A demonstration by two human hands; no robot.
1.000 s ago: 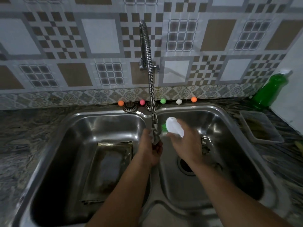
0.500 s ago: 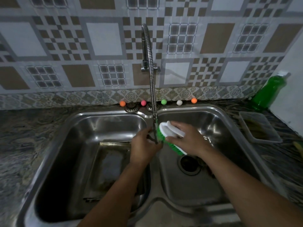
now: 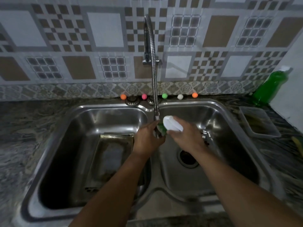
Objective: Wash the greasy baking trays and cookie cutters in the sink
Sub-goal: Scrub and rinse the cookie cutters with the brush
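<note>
Left of the faucet head, which the left hand grips while the right hand holds the scrub brush, the baking tray lies lengthwise front-to-back, nearer the left hand.

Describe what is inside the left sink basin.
A greasy baking tray lies in the left sink basin, tilted toward the divider. The left hand and forearm cover its right edge; anything beneath it is hidden.
</note>
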